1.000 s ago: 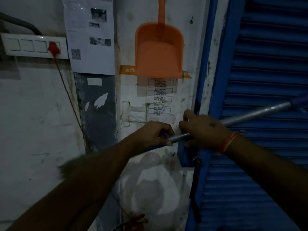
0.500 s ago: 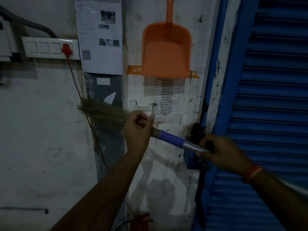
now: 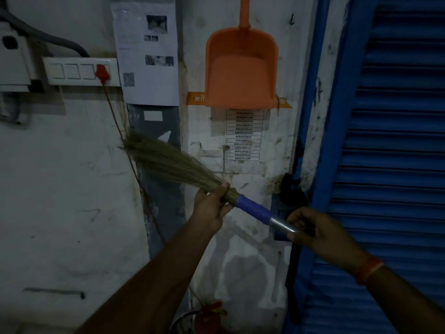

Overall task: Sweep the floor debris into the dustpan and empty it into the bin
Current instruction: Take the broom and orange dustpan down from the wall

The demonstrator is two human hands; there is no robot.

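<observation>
Dim room, scuffed white wall (image 3: 60,189), blue roller shutter (image 3: 390,165) on the right. Grass broom (image 3: 173,165) held across the wall, bristles up-left. Left hand (image 3: 212,206) curled round the bristle neck; right hand (image 3: 320,235) fingers clamped on the metal handle. Orange dustpan (image 3: 240,73) hangs on the wall above, apart from the broom. Switch panel (image 3: 79,71) upper left, printed sheet (image 3: 147,51) beside it.

Dim corner, scuffed white wall beside a blue shutter.
White wall (image 3: 60,189) stained and scratched; switch panel (image 3: 80,71) upper left, grey cable (image 3: 48,37) above it. Printed notice (image 3: 147,54) taped over a dark grey strip (image 3: 159,189). Ribbed blue shutter (image 3: 390,153) fills the right. Light low.
</observation>
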